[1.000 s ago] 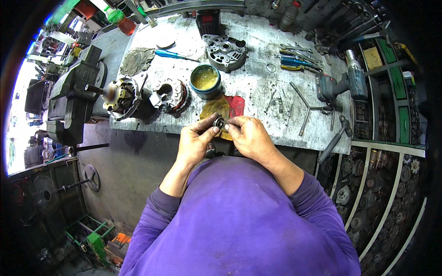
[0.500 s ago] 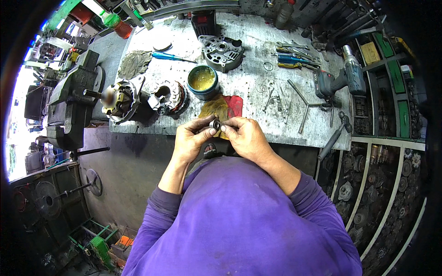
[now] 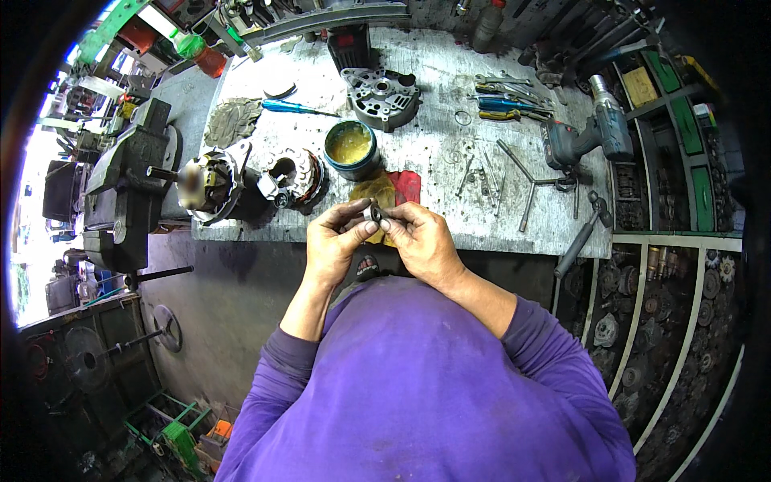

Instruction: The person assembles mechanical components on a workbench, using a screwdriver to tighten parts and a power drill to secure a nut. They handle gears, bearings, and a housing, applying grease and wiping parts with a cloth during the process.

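A small ring-shaped metal bearing point(image 3: 373, 213) is held up in front of me, over the near edge of the workbench point(image 3: 450, 229). My left hand point(image 3: 337, 237) pinches it between thumb and fingers. From the other side my right hand point(image 3: 419, 237) also grips it, thumb and fingertips against its face. Dark smudges cover the fingertips. Just beyond the hands lies a yellow and red cloth point(image 3: 408, 187), with an open tub of yellowish grease point(image 3: 351, 145) behind it. To the left of the tub stand a stator with copper windings point(image 3: 301, 178) and a rotor in its housing point(image 3: 215, 185).
An alternator housing point(image 3: 384, 95) and a blue screwdriver point(image 3: 293, 106) lie at the back. On the right are a cordless impact wrench point(image 3: 590, 136), a three-way wrench point(image 3: 530, 183), a hammer point(image 3: 585, 237) and several hand tools point(image 3: 514, 103). A bench vise point(image 3: 128, 181) stands left; parts shelves point(image 3: 654, 321) line the right.
The bearing has been tilted in my fingers, and my right fingertips have closed further over its face. The whole view has shifted slightly.
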Demonstrator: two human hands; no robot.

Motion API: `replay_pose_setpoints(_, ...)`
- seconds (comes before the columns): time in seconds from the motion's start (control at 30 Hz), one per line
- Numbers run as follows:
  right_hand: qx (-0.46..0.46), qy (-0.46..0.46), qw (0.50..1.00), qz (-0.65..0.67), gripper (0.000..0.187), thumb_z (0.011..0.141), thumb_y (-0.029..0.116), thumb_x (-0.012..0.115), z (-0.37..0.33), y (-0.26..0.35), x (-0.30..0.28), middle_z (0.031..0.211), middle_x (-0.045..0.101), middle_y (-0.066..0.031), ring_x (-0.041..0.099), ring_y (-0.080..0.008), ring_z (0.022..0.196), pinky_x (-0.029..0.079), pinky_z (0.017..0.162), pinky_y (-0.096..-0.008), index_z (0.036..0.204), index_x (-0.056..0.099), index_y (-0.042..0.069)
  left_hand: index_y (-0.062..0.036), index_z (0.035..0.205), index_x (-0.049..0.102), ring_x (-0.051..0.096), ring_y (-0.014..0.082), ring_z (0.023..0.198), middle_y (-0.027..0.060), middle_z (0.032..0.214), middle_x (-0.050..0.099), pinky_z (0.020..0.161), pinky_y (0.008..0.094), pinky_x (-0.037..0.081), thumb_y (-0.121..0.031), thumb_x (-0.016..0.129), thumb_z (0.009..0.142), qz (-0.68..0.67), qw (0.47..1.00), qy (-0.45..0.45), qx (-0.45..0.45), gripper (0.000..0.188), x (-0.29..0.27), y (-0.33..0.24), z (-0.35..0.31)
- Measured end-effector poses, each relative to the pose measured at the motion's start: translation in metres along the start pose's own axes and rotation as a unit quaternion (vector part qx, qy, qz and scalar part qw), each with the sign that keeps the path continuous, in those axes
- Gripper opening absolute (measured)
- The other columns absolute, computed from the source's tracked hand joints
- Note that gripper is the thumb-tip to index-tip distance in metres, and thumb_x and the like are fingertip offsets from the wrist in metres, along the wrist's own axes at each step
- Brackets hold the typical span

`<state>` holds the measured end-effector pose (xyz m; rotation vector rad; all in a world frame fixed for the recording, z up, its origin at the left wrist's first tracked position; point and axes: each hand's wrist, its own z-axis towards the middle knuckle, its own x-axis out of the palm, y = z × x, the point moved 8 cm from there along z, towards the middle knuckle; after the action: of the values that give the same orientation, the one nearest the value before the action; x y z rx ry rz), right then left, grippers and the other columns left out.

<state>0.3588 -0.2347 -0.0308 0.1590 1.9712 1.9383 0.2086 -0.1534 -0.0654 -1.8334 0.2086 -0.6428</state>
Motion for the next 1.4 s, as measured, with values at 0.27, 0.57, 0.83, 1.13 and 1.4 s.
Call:
replay_pose_setpoints(0.27, 0.143, 0.035, 0.978, 0.148, 0.015, 0.101, 0.014, 0.075, 0.002, -0.033, 0.007, 0.076, 0.064, -0.0011, 0.055, -0.0056, 0.058, 0.044, 0.052, -0.0227, 0.098, 0.067, 0.001, 0.0073, 0.127, 0.068, 0.073, 0.0185, 0.106, 0.0148, 0.12, 0.074, 0.094, 0.0311, 0.06, 0.001, 0.086, 0.086, -0.002, 1.0, 0.012, 0.008, 0.045, -0.001, 0.002, 0.006)
replay_pose_setpoints(0.57, 0.256, 0.117, 0.922, 0.264, 0.021, 0.102, 0.02, 0.075, 0.004, -0.033, 0.004, 0.075, 0.061, -0.0006, 0.054, -0.0074, 0.054, 0.043, 0.049, -0.0241, 0.101, 0.069, 0.0, 0.0065, 0.129, 0.068, 0.072, 0.0204, 0.111, 0.0167, 0.127, 0.073, 0.098, 0.0321, 0.059, 0.002, 0.085, 0.086, -0.024, 0.998, 0.051, 0.014, 0.046, -0.001, -0.002, 0.011)
replay_pose_setpoints(0.83, 0.199, 0.127, 0.961, 0.145, 0.021, 0.102, 0.02, 0.075, 0.01, -0.026, -0.003, 0.072, 0.06, 0.0009, 0.053, -0.0065, 0.056, 0.041, 0.05, -0.0236, 0.1, 0.068, 0.001, 0.0069, 0.128, 0.069, 0.072, 0.0203, 0.111, 0.0167, 0.126, 0.074, 0.098, 0.032, 0.059, 0.003, 0.084, 0.086, -0.021, 0.997, 0.069, -0.006, 0.044, 0.0, 0.001, 0.013)
replay_pose_setpoints(1.13, 0.146, 0.059, 0.973, 0.171, 0.02, 0.103, 0.019, 0.073, 0.008, -0.041, 0.005, 0.075, 0.06, 0.0005, 0.053, -0.0063, 0.06, 0.044, 0.054, -0.0242, 0.096, 0.063, 0.004, 0.0077, 0.126, 0.068, 0.073, 0.0204, 0.107, 0.0157, 0.122, 0.073, 0.097, 0.0314, 0.059, 0.003, 0.086, 0.084, -0.05, 0.998, 0.031, 0.012, 0.045, -0.001, 0.008, 0.017)
replay_pose_setpoints(1.4, 0.104, 0.032, 0.965, 0.24, 0.02, 0.105, 0.019, 0.07, 0.009, -0.054, 0.019, 0.078, 0.058, 0.0016, 0.053, -0.0065, 0.062, 0.045, 0.056, -0.0234, 0.095, 0.058, 0.007, 0.0073, 0.126, 0.068, 0.072, 0.0193, 0.106, 0.0147, 0.12, 0.074, 0.095, 0.0315, 0.058, 0.001, 0.086, 0.086, -0.021, 1.0, 0.002, 0.021, 0.045, -0.001, 0.005, 0.017)
